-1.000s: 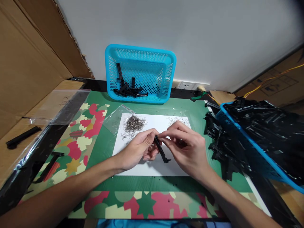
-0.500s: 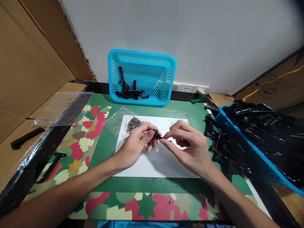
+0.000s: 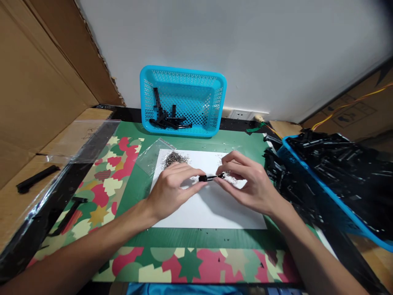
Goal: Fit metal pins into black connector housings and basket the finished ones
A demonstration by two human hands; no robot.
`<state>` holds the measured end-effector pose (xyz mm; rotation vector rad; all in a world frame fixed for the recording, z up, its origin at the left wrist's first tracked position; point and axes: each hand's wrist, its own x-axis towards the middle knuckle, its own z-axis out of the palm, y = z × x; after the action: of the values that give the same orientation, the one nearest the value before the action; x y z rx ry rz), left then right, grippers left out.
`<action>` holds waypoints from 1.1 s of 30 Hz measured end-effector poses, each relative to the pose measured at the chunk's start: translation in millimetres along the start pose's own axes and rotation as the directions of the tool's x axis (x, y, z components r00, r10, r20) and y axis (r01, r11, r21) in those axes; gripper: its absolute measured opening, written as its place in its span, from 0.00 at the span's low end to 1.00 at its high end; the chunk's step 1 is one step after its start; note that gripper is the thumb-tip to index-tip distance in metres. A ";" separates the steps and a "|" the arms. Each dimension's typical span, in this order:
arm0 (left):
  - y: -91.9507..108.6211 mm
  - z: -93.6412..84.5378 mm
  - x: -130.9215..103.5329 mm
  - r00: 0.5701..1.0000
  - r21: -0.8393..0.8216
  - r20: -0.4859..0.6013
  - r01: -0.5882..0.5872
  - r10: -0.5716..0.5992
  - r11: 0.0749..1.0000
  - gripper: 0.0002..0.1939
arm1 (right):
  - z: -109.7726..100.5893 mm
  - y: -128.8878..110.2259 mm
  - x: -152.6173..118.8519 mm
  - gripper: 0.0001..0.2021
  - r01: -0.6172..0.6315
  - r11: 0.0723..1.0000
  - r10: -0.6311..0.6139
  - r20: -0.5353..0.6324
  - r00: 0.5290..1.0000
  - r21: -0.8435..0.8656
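A small black plastic part (image 3: 211, 178) is stretched between my two hands, above a white sheet of paper (image 3: 202, 213). My left hand (image 3: 175, 186) pinches its left end between thumb and fingers. The right end sits in the fingertips of my right hand (image 3: 245, 178). A thin, shiny strip shows along the part's middle; its ends are partly covered by my fingers. Behind my left hand lies a heap of tiny metal pieces (image 3: 174, 159). More small metal pieces (image 3: 230, 178) lie on the paper, partly hidden behind my right hand.
A blue basket (image 3: 184, 69) holding several black parts leans at the wall. On the right, another blue bin (image 3: 331, 196) is heaped with black parts, some spilling beside it. Clear plastic bags (image 3: 155, 155) and loose black parts (image 3: 69, 215) lie to the left.
The black part has turned from a slant to nearly level and shows more of its length. My left hand has rolled over it, and my right hand has shifted slightly to the right.
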<state>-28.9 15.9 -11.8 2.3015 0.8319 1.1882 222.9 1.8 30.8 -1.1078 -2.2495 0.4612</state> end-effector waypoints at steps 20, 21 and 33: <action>-1.8 9.6 -9.7 0.983 0.147 0.170 -0.096 0.071 0.984 0.02 | 36.3 -22.2 5.1 0.11 -0.276 0.829 0.428 -0.234 0.873 0.487; -1.4 9.3 -9.4 0.983 0.143 0.167 -0.102 0.078 0.984 0.03 | 37.8 -22.5 5.4 0.11 -0.274 0.838 0.421 -0.237 0.876 0.472; -3.1 9.7 -11.2 0.980 0.149 0.183 -0.110 0.082 0.983 0.03 | 34.4 -23.2 5.0 0.13 -0.158 0.967 0.208 -0.260 0.943 0.202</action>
<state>-26.9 9.7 -25.5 2.5593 0.7823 0.9689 184.7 -9.7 18.5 -1.2116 -1.8317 0.5354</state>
